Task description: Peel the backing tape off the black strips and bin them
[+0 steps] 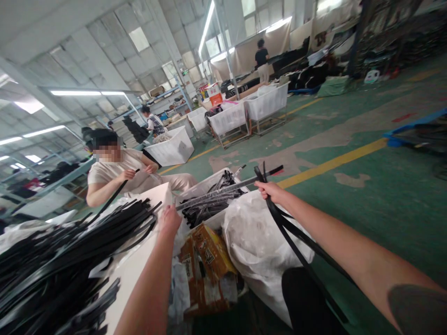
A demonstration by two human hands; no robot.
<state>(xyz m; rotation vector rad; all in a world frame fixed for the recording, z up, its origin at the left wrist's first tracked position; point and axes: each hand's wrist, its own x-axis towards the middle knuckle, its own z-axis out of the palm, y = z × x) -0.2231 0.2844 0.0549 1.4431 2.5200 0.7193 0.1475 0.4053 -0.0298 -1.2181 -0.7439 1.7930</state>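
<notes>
My left hand (170, 219) is closed at the near end of a long flat strip (216, 192), greyish along its length, that runs across to my right side. My right hand (269, 190) is wrapped round several black strips (289, 238), which loop above the fist and hang down past my forearm. The far end of the stretched strip passes by this fist, its black tip sticking out beyond. Left of my left hand, a large pile of black strips (70, 251) lies on a white table (134, 274).
Below are a white bin (209, 179) of black strips, a brown and yellow carton (206, 270) and a white sack (258, 228). Across the table a seated co-worker (115, 170) holds a black strip. White tubs (228, 118) stand behind; a blue tray (401, 139) is at right.
</notes>
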